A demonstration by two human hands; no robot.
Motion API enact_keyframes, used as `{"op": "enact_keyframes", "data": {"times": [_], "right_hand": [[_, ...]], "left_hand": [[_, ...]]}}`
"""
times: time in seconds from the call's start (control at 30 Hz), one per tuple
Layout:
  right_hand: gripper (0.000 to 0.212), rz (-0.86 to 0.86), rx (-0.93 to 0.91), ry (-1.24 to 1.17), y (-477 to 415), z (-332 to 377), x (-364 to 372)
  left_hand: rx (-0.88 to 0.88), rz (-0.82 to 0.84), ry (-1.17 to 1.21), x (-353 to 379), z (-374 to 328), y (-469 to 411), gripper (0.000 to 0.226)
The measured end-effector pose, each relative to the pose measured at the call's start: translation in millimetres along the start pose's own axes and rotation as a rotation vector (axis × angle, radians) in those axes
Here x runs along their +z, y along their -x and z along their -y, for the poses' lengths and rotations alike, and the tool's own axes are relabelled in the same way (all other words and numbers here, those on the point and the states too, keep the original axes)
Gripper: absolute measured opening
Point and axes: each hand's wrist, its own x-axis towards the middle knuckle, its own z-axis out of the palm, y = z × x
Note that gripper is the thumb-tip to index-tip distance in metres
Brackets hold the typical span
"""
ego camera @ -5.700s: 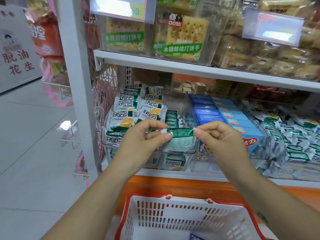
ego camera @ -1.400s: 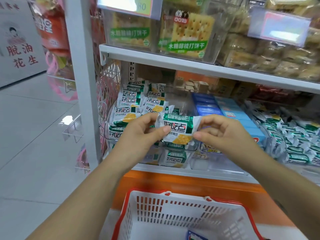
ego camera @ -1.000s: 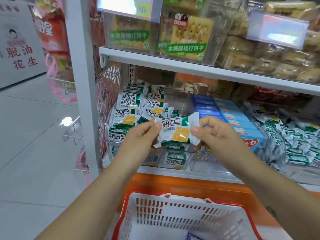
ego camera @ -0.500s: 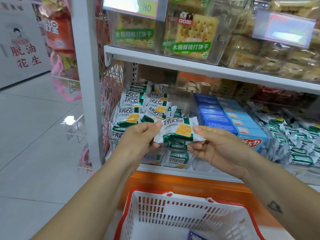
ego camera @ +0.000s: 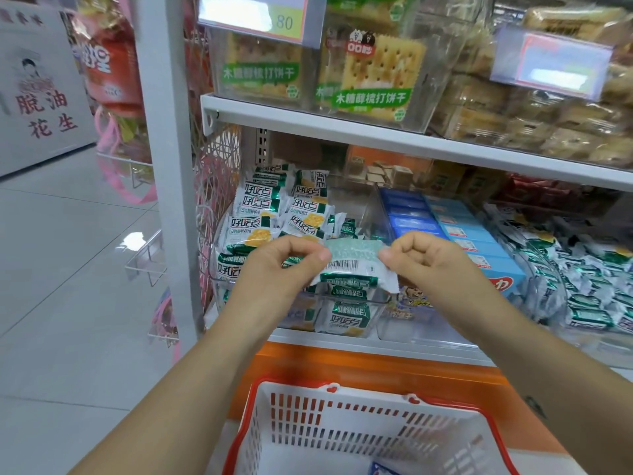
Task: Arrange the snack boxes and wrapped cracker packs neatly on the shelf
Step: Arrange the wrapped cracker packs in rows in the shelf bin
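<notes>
One wide-angle view, worn on the head, looks forward and down at the shelf [ego camera: 342,126] from close range, slightly from its left end. The left hand [ego camera: 274,269] and right hand [ego camera: 428,265] pinch a cracker pack [ego camera: 352,265] at mid-frame. The basket [ego camera: 356,423] lies nearest (cut by the bottom edge), and the floor [ego camera: 68,269] recedes far left beyond the upright post [ego camera: 164,166].
</notes>
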Motion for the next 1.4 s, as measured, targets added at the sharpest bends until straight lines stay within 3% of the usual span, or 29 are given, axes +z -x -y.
{"op": "enact_keyframes", "data": {"times": [0.03,0.17,0.23,0.33,0.57,0.77,0.83,0.93,1.03,1.17,1.27,1.4], "right_hand": [[0.013,-0.022,-0.015,0.009,1,-2,1],[0.024,-0.055,-0.029,-0.004,0,-5,4],[0.019,-0.052,-0.039,-0.013,0,-6,6],[0.008,-0.068,-0.061,0.024,2,-5,7],[0.017,-0.136,-0.208,0.158,11,-6,8],[0.006,-0.189,-0.099,0.056,5,-10,7],[0.02,-0.144,-0.127,0.044,7,-8,6],[0.04,0.04,-0.322,0.381,13,-3,8],[0.042,0.028,-0.477,0.528,9,-8,10],[0.025,0.004,-0.297,0.287,6,-2,10],[0.015,0.034,-0.166,0.198,2,-3,8],[0.015,0.115,-0.083,0.172,0,-3,7]], "left_hand": [[0.017,-0.02,-0.032,0,0,0,0.002],[0.06,-0.011,-0.021,-1,1,-2,0.043],[0.066,0.008,-0.023,-2,2,-2,0.051],[0.069,0.019,-0.05,-3,6,-3,0.047],[0.098,0.028,-0.055,0,3,-1,0.044],[0.083,0.067,-0.066,2,1,1,0.033],[0.023,0.036,-0.055,0,3,-1,0.03],[-0.124,0.035,0.042,-2,4,-4,0.031],[-0.23,0.131,0.159,-1,-1,-2,0.036],[-0.175,0.189,0.161,-4,-13,4,0.024],[-0.076,0.182,-0.081,-5,-13,2,0.041],[-0.047,0.138,-0.053,-1,-9,3,0.043]]}}
